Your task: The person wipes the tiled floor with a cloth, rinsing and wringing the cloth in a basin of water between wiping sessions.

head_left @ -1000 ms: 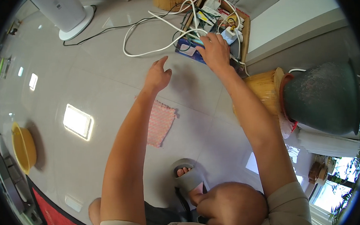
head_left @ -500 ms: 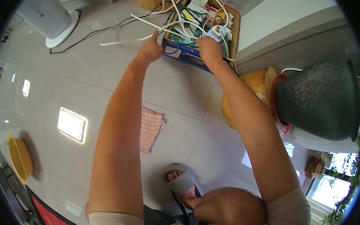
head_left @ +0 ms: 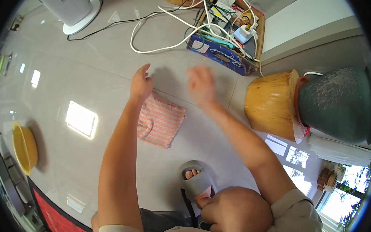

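Observation:
My left hand hovers over the floor by the far left corner of a pink and white patterned cloth. Nothing shows in it, and its thumb and fingers are apart. Motion blurs my right hand, which is in the air beyond the cloth and to its right; its fingers are smeared. Farther off stands a blue cardboard box full of cords, plugs and small packages. A thick white cable loops out of it onto the floor, and a white and blue plug adapter lies on top.
Right of my right arm are a wooden stump and a dark green pot. A white appliance stands far left, trailing a black cord. At the left are a yellow basin and a red mat. My sandalled foot is near.
Both hands have drawn back from the box toward me. The white cable they were at now lies looped on the floor and over the box. More of the cloth shows.

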A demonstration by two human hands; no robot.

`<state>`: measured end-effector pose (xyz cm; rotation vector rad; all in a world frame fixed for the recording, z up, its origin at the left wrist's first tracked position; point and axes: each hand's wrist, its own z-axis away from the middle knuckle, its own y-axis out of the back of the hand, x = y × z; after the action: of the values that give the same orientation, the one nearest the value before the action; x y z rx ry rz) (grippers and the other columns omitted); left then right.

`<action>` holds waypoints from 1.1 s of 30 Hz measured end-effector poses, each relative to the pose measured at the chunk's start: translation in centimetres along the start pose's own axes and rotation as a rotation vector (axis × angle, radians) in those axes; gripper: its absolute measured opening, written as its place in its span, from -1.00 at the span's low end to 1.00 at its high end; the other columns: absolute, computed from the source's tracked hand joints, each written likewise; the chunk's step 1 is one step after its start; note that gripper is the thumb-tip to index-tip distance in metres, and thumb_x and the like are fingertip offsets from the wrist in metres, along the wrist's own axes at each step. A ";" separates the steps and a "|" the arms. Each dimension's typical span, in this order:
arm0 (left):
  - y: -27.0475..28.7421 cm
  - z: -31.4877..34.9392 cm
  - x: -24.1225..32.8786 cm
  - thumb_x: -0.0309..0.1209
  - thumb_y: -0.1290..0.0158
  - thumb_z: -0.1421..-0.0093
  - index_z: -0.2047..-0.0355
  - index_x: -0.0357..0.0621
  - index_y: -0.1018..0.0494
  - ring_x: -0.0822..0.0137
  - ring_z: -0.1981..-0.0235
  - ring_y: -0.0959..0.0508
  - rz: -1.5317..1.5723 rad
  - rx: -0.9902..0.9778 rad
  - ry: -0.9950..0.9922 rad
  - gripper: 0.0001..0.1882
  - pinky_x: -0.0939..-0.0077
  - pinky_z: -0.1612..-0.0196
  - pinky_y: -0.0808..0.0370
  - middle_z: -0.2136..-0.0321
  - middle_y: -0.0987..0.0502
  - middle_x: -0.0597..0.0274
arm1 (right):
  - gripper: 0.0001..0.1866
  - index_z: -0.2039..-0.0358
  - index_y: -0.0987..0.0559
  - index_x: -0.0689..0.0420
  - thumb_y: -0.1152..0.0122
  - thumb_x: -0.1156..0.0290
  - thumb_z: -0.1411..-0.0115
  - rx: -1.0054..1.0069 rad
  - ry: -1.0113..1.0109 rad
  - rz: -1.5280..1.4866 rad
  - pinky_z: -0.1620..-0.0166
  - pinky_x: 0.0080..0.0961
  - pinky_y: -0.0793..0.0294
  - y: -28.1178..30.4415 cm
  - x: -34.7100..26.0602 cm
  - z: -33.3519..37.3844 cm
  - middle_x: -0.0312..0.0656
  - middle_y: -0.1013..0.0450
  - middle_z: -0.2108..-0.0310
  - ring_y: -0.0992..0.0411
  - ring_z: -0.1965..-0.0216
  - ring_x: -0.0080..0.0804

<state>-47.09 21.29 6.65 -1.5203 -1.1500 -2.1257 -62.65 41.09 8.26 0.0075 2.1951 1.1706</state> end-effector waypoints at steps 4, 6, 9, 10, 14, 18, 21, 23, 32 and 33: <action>3.3 3.4 -5.3 -0.61 0.07 -0.21 -0.26 -0.21 -0.48 -0.12 -0.23 -0.55 -0.272 0.097 -0.054 -0.43 0.14 -0.28 -0.50 -0.25 -0.53 -0.11 | -0.51 -0.17 -0.61 0.02 -0.35 0.17 -0.26 -0.305 0.265 -0.017 -0.34 -0.03 -0.34 -6.4 -8.4 8.1 -0.08 -0.44 -0.23 -0.33 -0.32 -0.02; 4.8 4.6 -7.2 -0.56 0.05 -0.26 -0.21 -0.22 -0.52 -0.12 -0.25 -0.52 -0.334 0.126 -0.055 -0.51 0.14 -0.29 -0.49 -0.24 -0.54 -0.11 | -0.40 -0.35 -0.54 0.03 -0.13 0.06 -0.37 -0.536 0.231 0.078 -0.59 -0.07 0.10 -7.5 -10.4 8.5 -0.05 -0.21 -0.51 0.01 -0.58 -0.04; 4.0 5.1 -7.4 -0.52 0.02 -0.33 -0.21 -0.25 -0.51 -0.10 -0.25 -0.54 -0.369 0.145 -0.163 -0.56 0.16 -0.28 -0.50 -0.22 -0.56 -0.11 | -0.43 -0.38 -0.50 0.07 0.04 0.12 -0.45 -0.513 0.297 0.370 -0.60 -0.07 0.14 -10.3 -8.2 6.0 -0.06 -0.15 -0.55 0.01 -0.59 -0.07; 4.0 4.9 -7.3 -0.52 0.02 -0.33 -0.21 -0.25 -0.51 -0.10 -0.25 -0.54 -0.370 0.151 -0.160 -0.56 0.16 -0.28 -0.50 -0.22 -0.56 -0.11 | -0.42 -0.42 -0.44 0.11 0.13 0.18 -0.49 -0.437 0.256 0.234 -0.60 -0.06 0.14 -11.0 -7.8 4.6 -0.06 -0.15 -0.56 0.01 -0.60 -0.10; 2.7 5.0 -6.7 -0.45 0.00 -0.39 -0.23 -0.31 -0.49 -0.16 -0.26 -0.52 -0.338 0.206 -0.158 -0.57 0.13 -0.30 -0.49 -0.27 -0.51 -0.17 | -0.37 -0.46 -0.39 0.12 0.08 0.11 -0.47 -0.387 0.176 0.235 -0.60 -0.07 0.15 -12.8 -5.6 -1.1 -0.06 -0.16 -0.56 0.02 -0.60 -0.12; 1.5 4.5 -6.6 -0.45 0.06 -0.40 -0.28 -0.34 -0.43 -0.22 -0.28 -0.47 -0.470 0.231 -0.193 -0.53 0.09 -0.34 -0.44 -0.30 -0.46 -0.21 | -0.27 -0.49 -0.32 0.15 0.03 -0.02 -0.45 -0.314 0.131 0.390 -0.60 -0.08 0.16 -13.5 -3.4 -5.7 -0.05 -0.13 -0.57 0.04 -0.61 -0.09; 2.6 4.3 -6.8 -0.45 0.09 -0.42 -0.25 -0.39 -0.43 -0.26 -0.30 -0.44 -0.289 0.155 -0.148 -0.55 0.06 -0.35 -0.42 -0.30 -0.45 -0.24 | -0.22 -0.51 -0.26 0.19 0.00 -0.04 -0.45 -0.287 -0.025 0.420 -0.59 -0.06 0.15 -12.6 -2.3 -5.9 -0.01 -0.07 -0.58 0.08 -0.61 -0.05; 3.3 4.0 -7.2 -0.45 0.10 -0.42 -0.25 -0.39 -0.43 -0.27 -0.30 -0.43 -0.353 0.129 -0.189 -0.56 0.04 -0.35 -0.42 -0.30 -0.44 -0.25 | -0.18 -0.53 -0.18 0.26 -0.01 -0.02 -0.45 -0.299 -0.209 0.422 -0.58 -0.02 0.14 -11.5 -2.1 -5.7 0.05 -0.01 -0.60 0.13 -0.62 0.02; 0.9 5.4 -5.8 -0.48 0.10 -0.41 -0.33 -0.34 -0.37 -0.19 -0.45 -0.29 -0.483 0.080 -0.100 -0.51 0.05 -0.46 -0.30 -0.40 -0.36 -0.19 | -0.14 -0.53 -0.16 0.28 -0.01 -0.07 -0.44 -0.185 -0.448 0.553 -0.57 0.01 0.19 -5.6 -0.4 5.0 0.15 0.01 -0.59 0.17 -0.62 0.09; 0.0 6.0 -5.8 -0.48 0.10 -0.41 -0.35 -0.32 -0.36 -0.19 -0.47 -0.26 -0.473 0.096 -0.117 -0.49 0.00 -0.47 -0.27 -0.42 -0.34 -0.17 | -0.16 -0.53 -0.18 0.27 0.00 -0.06 -0.45 -0.208 -0.424 0.574 -0.58 -0.01 0.19 -5.0 -0.6 6.3 0.13 -0.01 -0.59 0.15 -0.62 0.07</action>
<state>-40.79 24.44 2.30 -1.4544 -1.7731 -2.2402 -57.38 42.57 2.29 0.7700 1.7270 1.5289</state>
